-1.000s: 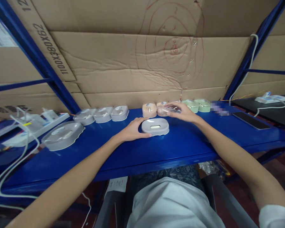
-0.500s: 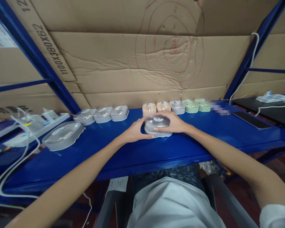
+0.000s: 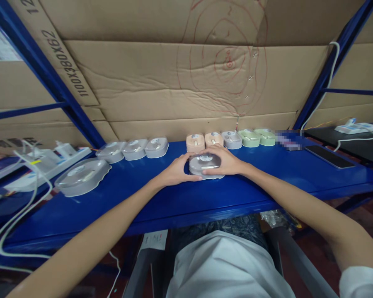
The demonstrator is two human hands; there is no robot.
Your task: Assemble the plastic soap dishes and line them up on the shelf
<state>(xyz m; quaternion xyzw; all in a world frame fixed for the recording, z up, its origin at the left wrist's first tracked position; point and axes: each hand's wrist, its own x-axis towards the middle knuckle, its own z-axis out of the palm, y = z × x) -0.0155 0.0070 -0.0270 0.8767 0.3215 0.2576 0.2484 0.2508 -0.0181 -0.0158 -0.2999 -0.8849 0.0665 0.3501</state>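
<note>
A grey plastic box with a clear lid (image 3: pixel 200 162) and a round sticker on top is on the blue table, between my two hands. My left hand (image 3: pixel 178 170) is curved round its left side, thumb along the near edge and fingers behind. From the right, my right hand (image 3: pixel 226 160) grips it, with the thumb across the front and the fingers over the far side. The far fingertips are partly hidden. Just behind my hands are two peach lidded boxes (image 3: pixel 194 142), close to the right fingers.
Along the back stand a small grey box (image 3: pixel 232 140), two green boxes (image 3: pixel 250 138) and, to the left, several grey boxes (image 3: pixel 157 147). A larger grey box (image 3: pixel 83 177) lies near the power strip (image 3: pixel 49 169) and its cables. A phone (image 3: pixel 329 156) is at right.
Almost nothing differs. Both hands keep their hold on the grey box, whose lid appears to have shifted or tilted very slightly.
</note>
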